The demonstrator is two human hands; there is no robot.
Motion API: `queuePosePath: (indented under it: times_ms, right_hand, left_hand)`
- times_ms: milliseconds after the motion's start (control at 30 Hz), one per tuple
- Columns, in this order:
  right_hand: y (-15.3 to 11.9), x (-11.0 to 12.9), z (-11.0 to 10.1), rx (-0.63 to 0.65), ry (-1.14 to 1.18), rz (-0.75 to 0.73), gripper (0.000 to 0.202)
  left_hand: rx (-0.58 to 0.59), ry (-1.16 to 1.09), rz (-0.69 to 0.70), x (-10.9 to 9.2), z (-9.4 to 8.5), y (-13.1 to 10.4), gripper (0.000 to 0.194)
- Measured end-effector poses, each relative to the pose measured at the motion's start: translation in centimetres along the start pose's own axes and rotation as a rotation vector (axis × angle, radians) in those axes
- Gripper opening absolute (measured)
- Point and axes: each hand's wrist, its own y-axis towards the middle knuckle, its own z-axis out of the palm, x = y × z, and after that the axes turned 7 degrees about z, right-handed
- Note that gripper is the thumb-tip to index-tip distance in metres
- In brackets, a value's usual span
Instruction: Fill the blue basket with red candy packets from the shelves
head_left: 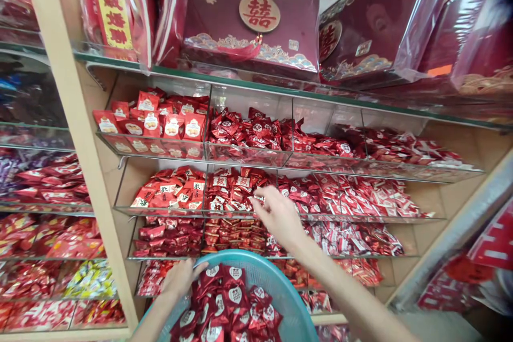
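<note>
My left hand (180,278) grips the rim of a teal plastic basket (294,278) at the bottom centre. Dark red candy packets (236,296) with white round labels lie in the basket. My right hand (278,211) is raised over the second shelf row, in front of a compartment of red packets (228,184). Its thumb and fingers are pressed together near a small white-and-red bit; what they hold, if anything, is too small to make out.
Glass shelves (248,83) with clear dividers hold many red wrapped candies. Maroon gift boxes (252,21) in plastic stand on the top shelf. A wooden post (76,133) separates another candy shelf at left. Red packages (452,283) are at the lower right.
</note>
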Motion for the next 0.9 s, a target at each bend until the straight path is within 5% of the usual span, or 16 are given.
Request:
queuePosePath:
  times_ms: [100,200,400,600,733,900]
  right_hand:
    - [5.4,0.0,-3.0,-0.173,-0.007,-0.096,0.017]
    - [10.2,-0.4,-4.4,-0.204,-0.058,-0.105,0.016]
    - [16.2,-0.5,-4.0,0.055,-0.060,-0.023,0.020]
    - [18.0,-0.5,-3.3,0.238,-0.188,-0.053,0.007]
    - [17.8,-0.8,-3.5,0.066,-0.191,-0.055,0.014]
    - [17.0,-0.5,-5.4,-0.259,0.182,-0.086,0.016]
  left_hand:
    - [-0.006,-0.008,-0.005,0.0,0.0,-0.1,0.058]
    - [-0.008,0.008,0.010,0.0,0.1,-0.1,0.058]
    - [-0.034,0.000,0.031,0.3,0.6,0.0,0.054]
    - [-0.043,0.025,0.029,0.4,0.8,0.1,0.053]
    - [-0.041,0.004,0.034,0.4,0.6,0.0,0.054]
    - [-0.017,-0.005,0.030,0.2,0.2,-0.1,0.053]
